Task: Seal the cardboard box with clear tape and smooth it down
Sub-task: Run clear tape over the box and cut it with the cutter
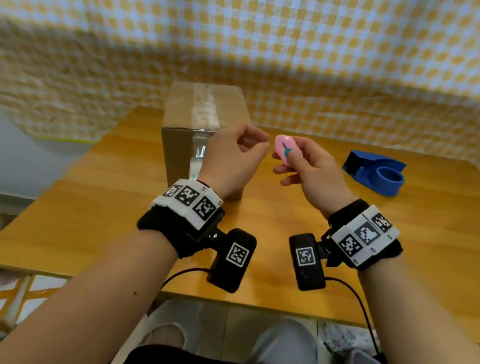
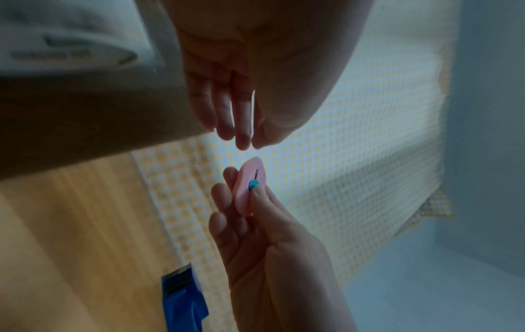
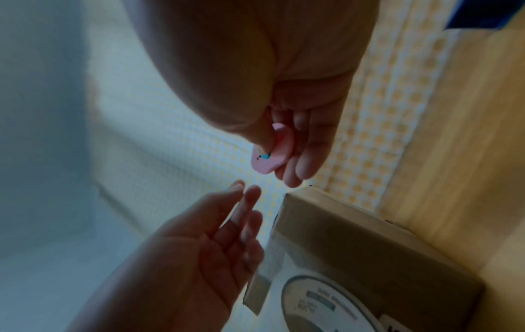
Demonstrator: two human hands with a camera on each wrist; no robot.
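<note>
Furthest to your left stands the cardboard box (image 1: 205,136) on the wooden surface (image 1: 105,196), upright, its flaps closed, with clear tape (image 1: 203,109) running across its top and down the side facing you. Your left hand (image 1: 231,158) is raised just in front of that box, partly covering its near corner; its fingers are loosely bent, thumb and fingertips drawn close together, and it has hold of nothing. From the left wrist view its fingers (image 2: 227,116) point down towards the other hand with a small gap between the two. Just right of it, your right hand (image 1: 312,170) is lifted above the surface and pinches a small pink oval cutter (image 1: 285,150), thumb lying on its face by the teal slider and the other fingers curled behind it. The cutter's tip points at your left fingertips, near them but not touching. Well to the right of your right hand, a blue tape dispenser (image 1: 376,173) sits on the surface. Behind everything hangs a yellow checked cloth (image 1: 279,36).
</note>
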